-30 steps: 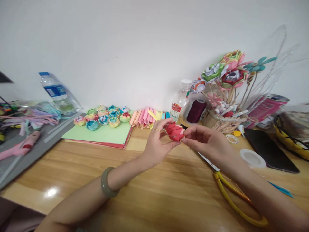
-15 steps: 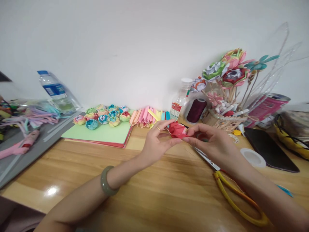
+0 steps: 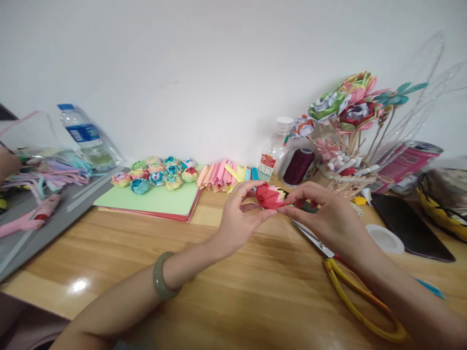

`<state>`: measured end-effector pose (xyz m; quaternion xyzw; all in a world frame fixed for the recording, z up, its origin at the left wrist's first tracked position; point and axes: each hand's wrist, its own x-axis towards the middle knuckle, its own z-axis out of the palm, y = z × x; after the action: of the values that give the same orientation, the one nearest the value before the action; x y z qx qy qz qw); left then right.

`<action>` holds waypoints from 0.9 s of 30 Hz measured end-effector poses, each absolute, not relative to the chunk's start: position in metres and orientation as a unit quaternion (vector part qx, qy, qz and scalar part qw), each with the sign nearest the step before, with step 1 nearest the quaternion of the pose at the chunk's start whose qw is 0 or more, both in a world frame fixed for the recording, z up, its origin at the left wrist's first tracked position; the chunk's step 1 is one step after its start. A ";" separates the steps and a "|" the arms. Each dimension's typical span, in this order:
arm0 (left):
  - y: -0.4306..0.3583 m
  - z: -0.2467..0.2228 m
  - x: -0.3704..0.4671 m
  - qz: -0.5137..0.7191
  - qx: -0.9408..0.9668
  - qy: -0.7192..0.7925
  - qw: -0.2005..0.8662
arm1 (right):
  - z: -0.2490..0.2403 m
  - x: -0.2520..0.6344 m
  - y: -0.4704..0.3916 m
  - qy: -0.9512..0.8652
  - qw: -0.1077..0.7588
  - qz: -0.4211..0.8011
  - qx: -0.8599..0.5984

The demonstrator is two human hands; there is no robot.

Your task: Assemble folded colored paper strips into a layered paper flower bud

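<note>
A red paper flower [image 3: 269, 195] with pale yellow inner petals is held up between my two hands, above the wooden table. The thumb and fingers of my left hand [image 3: 242, 214] are closed around its left side. On its right side, my right hand [image 3: 321, 209] pinches the petals between thumb and fingertips. Scissors [image 3: 330, 262] with yellow handles lie beneath my right hand and forearm, their blades partly hidden. Behind my left hand are folded paper strips [image 3: 219, 177] in orange, pink, yellow and blue.
Small paper flowers [image 3: 156, 179] rest on green paper sheets [image 3: 146, 206]. A clear bottle [image 3: 272, 150], a dark thread spool [image 3: 298, 167] and a flower-filled basket [image 3: 337, 182] stand by the wall. At right lie a phone [image 3: 410, 228] and a white lid [image 3: 385, 238]; a water bottle [image 3: 85, 138] stands left.
The red flower has turned slightly, so more of its petals and pale inside show. Both hands keep their hold on it. At the far left edge, part of another person's hand has come into view.
</note>
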<state>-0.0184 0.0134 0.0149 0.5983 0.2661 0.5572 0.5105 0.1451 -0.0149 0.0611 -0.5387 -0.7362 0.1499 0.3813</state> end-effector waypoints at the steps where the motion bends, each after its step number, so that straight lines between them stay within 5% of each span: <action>1: 0.013 0.015 -0.018 0.558 0.595 0.266 0.513 | 0.061 0.145 -0.016 -0.744 0.385 0.142 -0.527; 12: 0.010 0.015 -0.016 0.551 0.531 0.258 0.590 | 0.067 0.144 -0.015 -0.729 0.392 0.240 -0.507; 22: 0.011 0.018 -0.016 0.547 0.535 0.255 0.591 | 0.065 0.140 -0.024 -0.735 0.378 0.174 -0.535; 27: 0.010 0.020 -0.017 0.545 0.549 0.257 0.580 | 0.068 0.139 -0.024 -0.701 0.401 0.277 -0.521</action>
<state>-0.0169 0.0101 0.0201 0.5485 0.2570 0.5446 0.5801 0.1395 -0.0237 0.0684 -0.5207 -0.7011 0.2765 0.4010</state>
